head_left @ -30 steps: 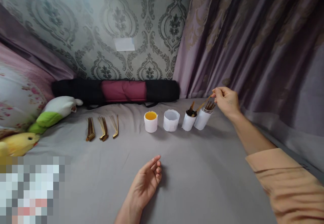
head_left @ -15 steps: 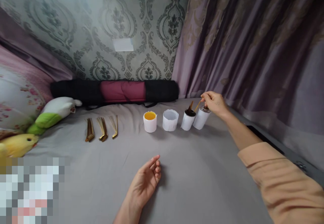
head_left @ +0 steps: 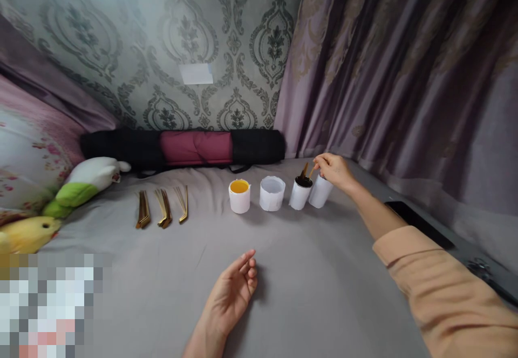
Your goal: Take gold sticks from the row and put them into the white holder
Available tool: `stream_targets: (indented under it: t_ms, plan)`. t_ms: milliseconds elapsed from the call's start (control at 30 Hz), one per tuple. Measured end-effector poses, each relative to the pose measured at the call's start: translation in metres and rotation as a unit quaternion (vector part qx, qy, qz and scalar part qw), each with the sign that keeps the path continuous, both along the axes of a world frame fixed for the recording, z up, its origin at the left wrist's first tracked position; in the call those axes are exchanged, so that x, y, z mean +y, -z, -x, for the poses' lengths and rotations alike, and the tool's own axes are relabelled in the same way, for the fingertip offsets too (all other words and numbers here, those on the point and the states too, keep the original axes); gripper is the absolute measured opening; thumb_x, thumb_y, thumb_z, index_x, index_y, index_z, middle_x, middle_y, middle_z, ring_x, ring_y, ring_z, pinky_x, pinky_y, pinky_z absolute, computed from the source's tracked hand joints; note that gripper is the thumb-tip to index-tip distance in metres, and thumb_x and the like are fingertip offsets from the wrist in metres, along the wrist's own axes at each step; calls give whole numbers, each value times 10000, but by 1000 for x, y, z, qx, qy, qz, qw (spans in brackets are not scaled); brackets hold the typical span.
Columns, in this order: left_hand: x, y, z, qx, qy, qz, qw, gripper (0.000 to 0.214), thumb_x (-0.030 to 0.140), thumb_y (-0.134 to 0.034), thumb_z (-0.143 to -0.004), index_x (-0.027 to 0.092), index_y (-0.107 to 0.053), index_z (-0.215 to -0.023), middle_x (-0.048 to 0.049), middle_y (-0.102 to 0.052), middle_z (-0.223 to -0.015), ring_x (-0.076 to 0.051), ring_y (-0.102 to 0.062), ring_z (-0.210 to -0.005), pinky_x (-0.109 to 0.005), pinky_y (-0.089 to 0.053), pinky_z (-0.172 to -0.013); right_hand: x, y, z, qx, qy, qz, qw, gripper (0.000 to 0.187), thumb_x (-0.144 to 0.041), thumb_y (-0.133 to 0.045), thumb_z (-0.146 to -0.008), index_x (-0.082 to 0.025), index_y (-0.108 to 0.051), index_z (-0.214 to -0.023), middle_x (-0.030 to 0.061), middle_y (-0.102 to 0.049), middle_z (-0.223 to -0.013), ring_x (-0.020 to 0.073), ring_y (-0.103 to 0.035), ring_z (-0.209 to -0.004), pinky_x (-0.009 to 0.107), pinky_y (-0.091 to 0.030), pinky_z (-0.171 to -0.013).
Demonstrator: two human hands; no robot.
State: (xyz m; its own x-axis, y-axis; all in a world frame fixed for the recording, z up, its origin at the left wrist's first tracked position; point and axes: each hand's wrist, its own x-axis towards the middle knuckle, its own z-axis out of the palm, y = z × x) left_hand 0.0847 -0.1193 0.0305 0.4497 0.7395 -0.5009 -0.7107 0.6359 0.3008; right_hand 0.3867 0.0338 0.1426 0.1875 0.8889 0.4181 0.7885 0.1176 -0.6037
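Note:
My right hand (head_left: 334, 170) is closed in a pinch on the upper end of a thin gold-brown stick (head_left: 311, 171). The stick's lower end meets the mouth of a white-wrapped can (head_left: 300, 196) with a dark inside, where another brown piece stands upright. Beneath the hand, a second white-wrapped can (head_left: 320, 191) is partly covered. My left hand (head_left: 234, 290) rests palm up on the grey sheet, fingers loosely curled and holding nothing. To the left are a white cup with a yellow inside (head_left: 240, 198) and a plain white cup (head_left: 272, 195).
Several bent gold-brown sticks lie in three groups, a left bundle (head_left: 143, 209), a middle bundle (head_left: 164, 207) and a right bundle (head_left: 184, 207). Behind is a black and maroon roll (head_left: 196, 147). Plush toys (head_left: 89, 180) sit left; a dark flat object (head_left: 418, 224) lies right.
My right hand has moved a little left and down, bringing the stick closer to the dark-mouthed can. My left hand stays where it was.

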Motion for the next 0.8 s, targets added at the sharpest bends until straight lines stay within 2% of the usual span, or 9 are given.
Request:
stream_targets:
  t_ms: [400,800]
  plan:
    - [0,3,0,-7,2,-9,1000,178,120,-524,-747,98,-553,-921,-26,-542,-718,-54,-500,-551,-171,-432,-488,0,6,9,-38,16,38,998,230,-265,-404,-778,-156,-607,-775,15,-658,-678,72,-515,-418,200,-398,-485]
    - [1,1,-2,8,6,-3,1000,165,115,-535,-740,98,-557,-902,-21,-539,-704,-54,-497,-547,-166,-426,-488,3,9,10,-7,50,58,997,224,-265,-418,-779,-156,-613,-760,32,-667,-691,74,-524,-394,191,-401,-442]
